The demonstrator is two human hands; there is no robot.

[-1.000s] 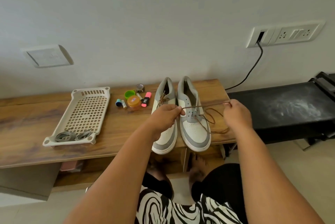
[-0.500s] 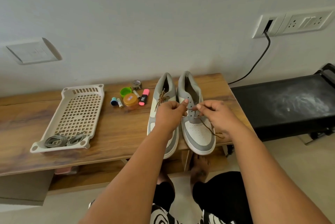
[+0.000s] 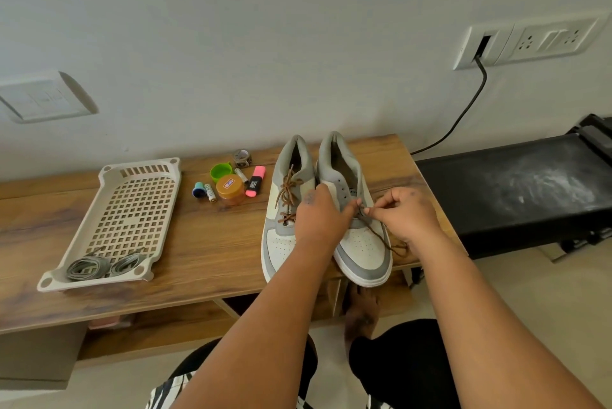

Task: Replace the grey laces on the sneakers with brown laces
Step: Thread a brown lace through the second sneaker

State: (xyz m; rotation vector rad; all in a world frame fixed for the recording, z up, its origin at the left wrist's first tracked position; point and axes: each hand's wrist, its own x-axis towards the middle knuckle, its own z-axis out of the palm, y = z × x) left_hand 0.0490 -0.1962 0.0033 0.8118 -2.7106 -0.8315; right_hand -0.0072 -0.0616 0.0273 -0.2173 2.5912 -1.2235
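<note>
Fingers first: the left hand (image 3: pixel 318 216) has its fingers curled down over the lacing area of the right sneaker (image 3: pixel 356 210), thumb and forefinger meeting at an eyelet; whether they actually pinch the lace there I cannot tell. The right hand (image 3: pixel 402 213) has its fingers curled, thumb and forefinger pinching the brown lace (image 3: pixel 381 236) right beside the left hand's fingertips.

From the left: one cream perforated tray (image 3: pixel 116 210) lies on the wooden table (image 3: pixel 205 253), and at its near end lie two bundles of grey laces (image 3: pixel 99 266), side by side. Right of the tray sits a small cluster: one blue-capped small object (image 3: pixel 198 190), two batteries (image 3: pixel 210 192), one green cap (image 3: pixel 220 171), one orange-lidded jar (image 3: pixel 230 189), one roll of patterned tape (image 3: pixel 242 158) at the far side, and one pink highlighter (image 3: pixel 255 181).

Next come the two sneakers, grey and white, standing side by side and touching, toes toward the near edge. The left sneaker (image 3: pixel 284 210) is already threaded with a brown lace, tied at the top. The right sneaker's upper eyelets are bare; its loose brown lace trails over the toe and onto the table to the right.

Far right: one black bench-like surface (image 3: pixel 516 190), one wall socket panel (image 3: pixel 530 41) and one black cable (image 3: pixel 463 110) plugged into it.
</note>
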